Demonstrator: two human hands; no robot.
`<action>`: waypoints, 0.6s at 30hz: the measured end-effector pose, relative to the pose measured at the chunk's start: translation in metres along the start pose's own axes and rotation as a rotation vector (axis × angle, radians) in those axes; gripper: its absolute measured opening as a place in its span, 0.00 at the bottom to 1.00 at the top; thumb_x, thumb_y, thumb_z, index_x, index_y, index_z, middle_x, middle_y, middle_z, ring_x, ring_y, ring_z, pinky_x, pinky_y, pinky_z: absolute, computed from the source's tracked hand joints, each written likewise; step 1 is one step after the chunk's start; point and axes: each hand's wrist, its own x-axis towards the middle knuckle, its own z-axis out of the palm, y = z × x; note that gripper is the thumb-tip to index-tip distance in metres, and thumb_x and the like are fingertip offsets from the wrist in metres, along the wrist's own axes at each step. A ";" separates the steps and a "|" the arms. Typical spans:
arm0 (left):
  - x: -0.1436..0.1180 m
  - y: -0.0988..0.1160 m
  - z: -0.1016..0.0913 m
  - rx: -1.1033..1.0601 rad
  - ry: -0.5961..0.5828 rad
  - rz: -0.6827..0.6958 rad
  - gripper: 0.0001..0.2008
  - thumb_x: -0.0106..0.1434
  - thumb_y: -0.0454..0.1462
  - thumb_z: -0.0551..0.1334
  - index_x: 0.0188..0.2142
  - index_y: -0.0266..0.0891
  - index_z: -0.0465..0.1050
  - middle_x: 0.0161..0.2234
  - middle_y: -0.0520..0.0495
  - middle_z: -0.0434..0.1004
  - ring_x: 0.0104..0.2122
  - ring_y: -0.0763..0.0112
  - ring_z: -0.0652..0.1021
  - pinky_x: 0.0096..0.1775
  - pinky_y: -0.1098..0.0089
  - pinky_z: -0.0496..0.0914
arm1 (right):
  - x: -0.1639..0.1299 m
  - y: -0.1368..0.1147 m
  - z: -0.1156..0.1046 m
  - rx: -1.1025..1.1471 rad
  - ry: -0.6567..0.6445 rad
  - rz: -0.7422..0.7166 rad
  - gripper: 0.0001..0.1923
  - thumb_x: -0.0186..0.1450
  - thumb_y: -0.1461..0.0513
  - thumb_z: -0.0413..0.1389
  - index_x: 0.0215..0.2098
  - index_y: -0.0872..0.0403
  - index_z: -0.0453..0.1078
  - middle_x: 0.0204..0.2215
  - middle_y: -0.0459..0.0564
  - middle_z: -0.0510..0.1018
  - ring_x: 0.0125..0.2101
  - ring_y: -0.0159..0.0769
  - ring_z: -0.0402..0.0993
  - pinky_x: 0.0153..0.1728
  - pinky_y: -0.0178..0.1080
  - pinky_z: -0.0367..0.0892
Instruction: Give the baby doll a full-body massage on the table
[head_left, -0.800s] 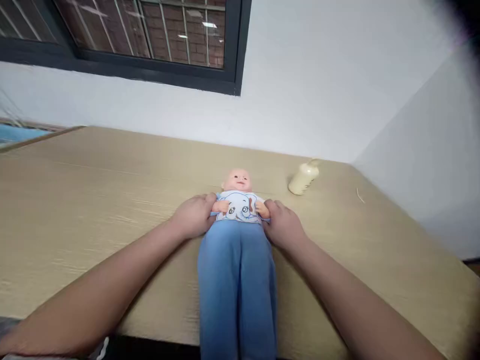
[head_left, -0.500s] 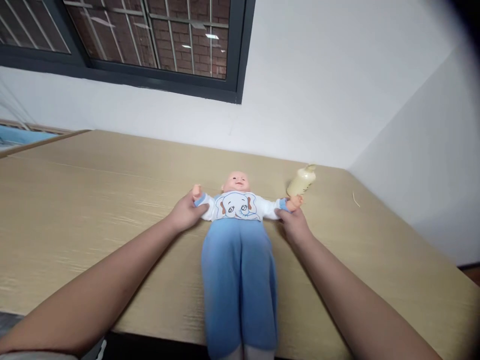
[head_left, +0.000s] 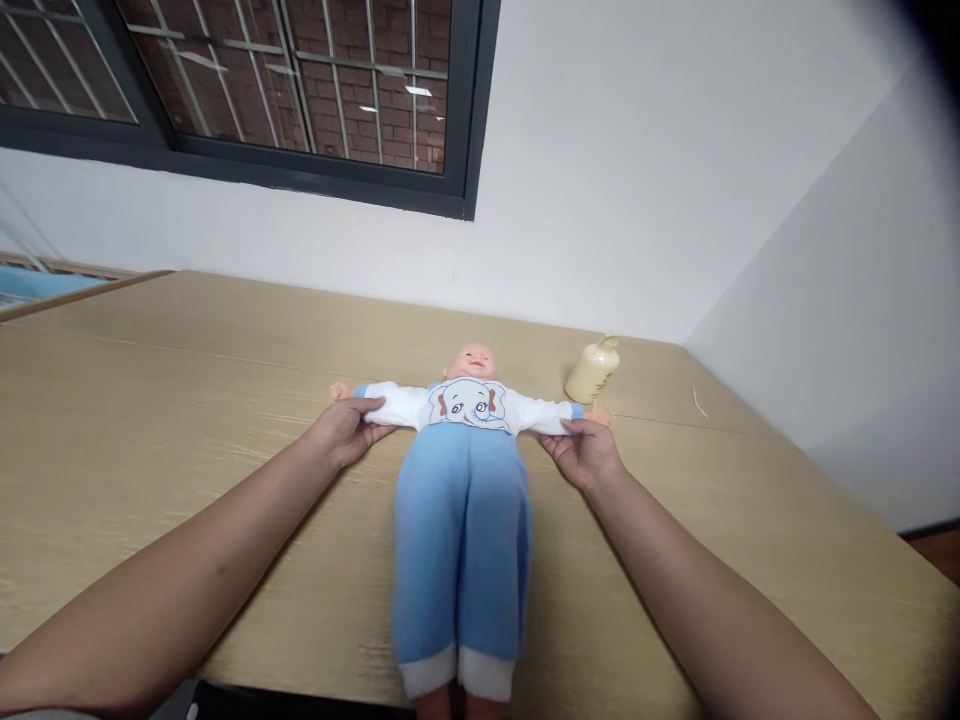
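A: Looking at the middle of the frame, where does the doll [head_left: 463, 470] lie against your hands?

B: It lies flat on its back on the wooden table [head_left: 187, 400], head toward the wall at the top, blue trouser legs running down to the bottom edge of the frame. Its arms are spread straight out to either side. Your left hand [head_left: 346, 428] sits at left of centre, closed on the doll's white sleeve [head_left: 390, 405] near the wrist, thumb over the top of it. The small doll hand pokes out just past your fingers, toward the left

A: And your right hand [head_left: 586, 450]?

B: Right of centre, pinched shut on the other white sleeve [head_left: 544, 415] near its blue cuff, with the doll's hand showing just beyond your fingertips. So the doll's body lies between your two hands, each hand out at the end of one arm, well apart from the other

A: Anything else close by?

B: A cream bottle [head_left: 592, 370] stands tilted on the table just above your right hand, toward the upper right of centre, near the doll's outstretched hand. Whether they touch I cannot tell. A dark-framed window [head_left: 300, 100] fills the upper left of the frame
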 end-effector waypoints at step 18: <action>-0.051 0.007 0.030 1.591 -0.098 0.510 0.10 0.62 0.45 0.58 0.37 0.43 0.64 0.32 0.48 0.76 0.32 0.58 0.77 0.30 0.66 0.64 | -0.053 -0.004 0.054 -1.888 -0.032 -0.514 0.10 0.64 0.53 0.54 0.34 0.51 0.63 0.28 0.46 0.74 0.27 0.38 0.69 0.27 0.37 0.56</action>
